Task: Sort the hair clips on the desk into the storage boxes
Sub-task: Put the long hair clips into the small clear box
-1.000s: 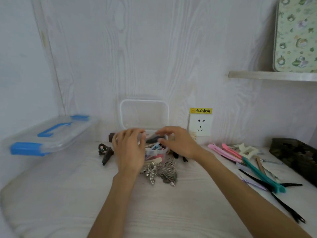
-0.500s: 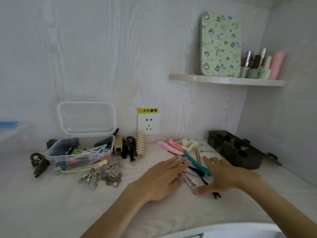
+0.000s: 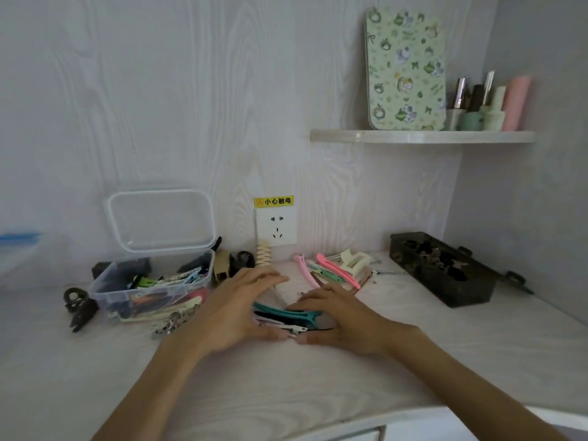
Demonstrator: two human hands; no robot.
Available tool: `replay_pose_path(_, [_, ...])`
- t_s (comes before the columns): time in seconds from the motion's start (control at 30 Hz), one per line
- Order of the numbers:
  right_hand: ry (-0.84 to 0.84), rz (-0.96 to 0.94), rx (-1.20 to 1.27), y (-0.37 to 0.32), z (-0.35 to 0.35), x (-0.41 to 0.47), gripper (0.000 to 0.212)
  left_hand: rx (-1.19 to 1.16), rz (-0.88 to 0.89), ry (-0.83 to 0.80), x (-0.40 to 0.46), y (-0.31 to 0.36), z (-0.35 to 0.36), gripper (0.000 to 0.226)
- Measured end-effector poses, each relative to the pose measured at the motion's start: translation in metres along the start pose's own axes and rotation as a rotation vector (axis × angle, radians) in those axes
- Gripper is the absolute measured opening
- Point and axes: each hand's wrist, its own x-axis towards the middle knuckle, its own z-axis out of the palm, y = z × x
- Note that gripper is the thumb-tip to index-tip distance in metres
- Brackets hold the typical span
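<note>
Both hands (image 3: 235,308) (image 3: 343,316) closed in, cupping teal clip (image 3: 286,314)

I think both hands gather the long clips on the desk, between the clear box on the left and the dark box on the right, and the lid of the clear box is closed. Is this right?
Not quite: the lid of the clear box is open, standing up against the wall, as the head view shows. The rest holds: the left hand and right hand gather the long clips on the desk, between that box and the dark box.
</note>
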Motion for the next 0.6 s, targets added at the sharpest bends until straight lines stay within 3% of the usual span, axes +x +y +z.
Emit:
replay_pose_path(0.1, [0.086,-0.001,0.026,-0.002,0.001,0.018,0.053,0.041,-0.042,-0.106,-0.003,-0.005,0.003,0.063])
replay_pose_path(0.2, [0.104,-0.002,-0.062,-0.001,0.003,0.030,0.048,0.097,-0.062,-0.040,-0.004,-0.005,0.007,0.041])
replay_pose_path(0.3, [0.109,0.007,-0.030,0.000,0.009,0.037,0.041,0.150,-0.075,0.006,-0.004,-0.006,0.011,0.037])
replay_pose_path(0.47, [0.132,0.024,0.249,0.004,0.005,0.036,0.018,0.089,-0.050,0.046,-0.004,-0.006,0.014,0.036])
replay_pose_path(0.6, [0.125,0.058,0.269,0.007,0.004,0.037,0.019,0.138,-0.055,0.078,0.002,-0.006,0.017,0.033])
